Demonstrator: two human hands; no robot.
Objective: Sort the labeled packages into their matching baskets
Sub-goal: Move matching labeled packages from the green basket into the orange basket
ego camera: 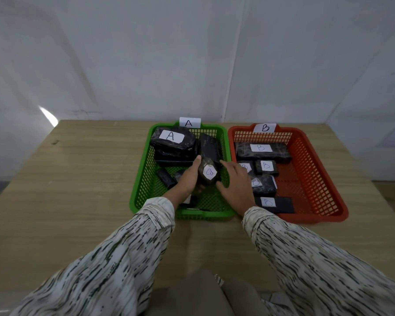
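Observation:
A green basket (143, 179) tagged A (189, 122) and a red basket (315, 174) tagged B (265, 127) stand side by side on the table. My left hand (188, 179) grips a small black wrapped package (209, 173) over the green basket; its white label seems to read B, turned sideways. My right hand (236, 187) is spread open at the package's right side, index finger at its top edge. A package labelled A (172, 140) and several dark unlabelled-side packages lie in the green basket. Several B packages (261, 151) lie in the red one.
The wooden table (78, 190) runs wide to the left of the baskets and in front of them. A white wall (192, 65) rises right behind the table's far edge. My patterned sleeves (306, 258) cover the near middle.

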